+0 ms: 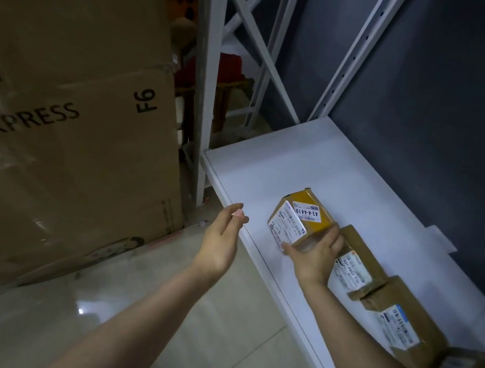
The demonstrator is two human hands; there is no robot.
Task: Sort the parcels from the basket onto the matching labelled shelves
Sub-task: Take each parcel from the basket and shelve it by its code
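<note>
Your right hand (315, 258) has its fingers curled round the near end of the yellow parcel (303, 216) on the white shelf (269, 162), while your left hand (221, 237) hovers at the shelf's front edge, fingers loosely apart. Just right of your right fingers runs a row of brown parcels (355, 262). Left of your left fingers a big carton (65, 127) stands on the tiled floor (213, 335), and a dark wall (446, 119) lies beyond.

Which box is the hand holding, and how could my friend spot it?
Look at the white shelf against the dark wall, where brown parcels lie in a row. The right hand holds the parcel at the row's left end. Only it has a yellow top, with a label starting 43-4.
</note>
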